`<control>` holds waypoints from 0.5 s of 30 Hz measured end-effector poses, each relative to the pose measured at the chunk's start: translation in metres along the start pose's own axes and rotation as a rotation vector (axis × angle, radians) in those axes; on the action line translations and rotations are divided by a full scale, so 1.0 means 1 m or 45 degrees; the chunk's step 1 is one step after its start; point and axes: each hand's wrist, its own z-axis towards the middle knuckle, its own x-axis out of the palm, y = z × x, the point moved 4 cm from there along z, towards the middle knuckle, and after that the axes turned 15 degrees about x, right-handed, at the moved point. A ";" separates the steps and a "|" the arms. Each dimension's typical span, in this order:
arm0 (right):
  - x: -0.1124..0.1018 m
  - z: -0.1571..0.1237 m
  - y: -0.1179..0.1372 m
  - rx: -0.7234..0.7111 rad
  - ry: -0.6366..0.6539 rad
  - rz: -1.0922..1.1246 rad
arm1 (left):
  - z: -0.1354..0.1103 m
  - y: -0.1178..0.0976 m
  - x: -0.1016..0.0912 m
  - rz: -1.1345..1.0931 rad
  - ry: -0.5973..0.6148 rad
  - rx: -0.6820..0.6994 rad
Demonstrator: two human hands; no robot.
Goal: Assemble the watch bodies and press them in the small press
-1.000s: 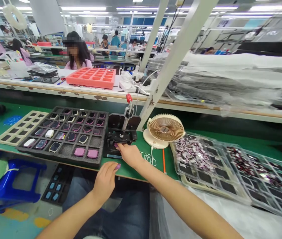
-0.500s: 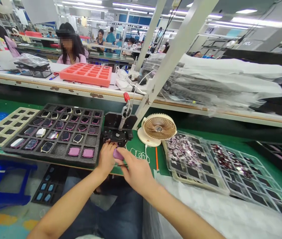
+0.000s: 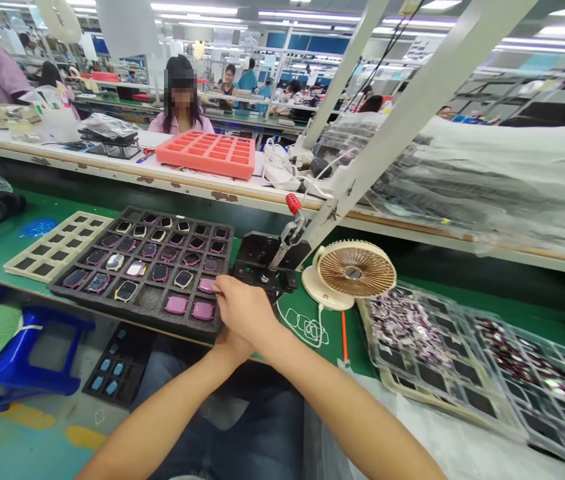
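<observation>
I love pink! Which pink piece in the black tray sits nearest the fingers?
The pink piece at the right edge of the black foam tray, by the right hand; the other two sit lower, in the bottom row.

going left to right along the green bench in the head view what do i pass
cream grid tray → black foam tray → red-handled press → small fan → clear tray → second clear tray

bright, even light falls from ceiling tubes (image 3: 197, 9), glare marks the plastic trays (image 3: 442, 353), and the frame edges bow.
</observation>
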 end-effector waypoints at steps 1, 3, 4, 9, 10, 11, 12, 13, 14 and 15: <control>-0.019 -0.005 -0.008 -0.005 -0.155 0.086 | 0.000 -0.001 0.000 -0.002 0.014 0.005; -0.065 -0.008 -0.025 0.016 -0.572 0.256 | 0.002 -0.003 -0.001 -0.005 0.057 0.045; -0.089 -0.005 -0.035 0.051 -0.778 0.300 | 0.003 -0.004 -0.001 -0.009 0.072 0.065; -0.154 0.062 -0.072 0.381 -0.889 0.227 | 0.009 -0.005 -0.007 -0.020 0.073 0.106; -0.156 0.077 -0.076 0.416 -0.730 0.238 | 0.009 -0.005 -0.008 -0.023 0.060 0.105; -0.155 0.088 -0.079 0.426 -0.570 0.268 | 0.008 -0.007 -0.011 -0.028 0.043 0.102; -0.154 0.094 -0.080 0.411 -0.447 0.312 | 0.005 -0.010 -0.014 -0.035 0.025 0.100; -0.152 0.095 -0.079 0.367 -0.391 0.364 | 0.000 -0.014 -0.020 -0.046 0.010 0.104; -0.151 0.090 -0.077 0.298 -0.416 0.416 | -0.007 -0.020 -0.028 -0.062 0.001 0.118; -0.149 0.080 -0.073 0.206 -0.504 0.462 | -0.016 -0.027 -0.037 -0.082 0.003 0.146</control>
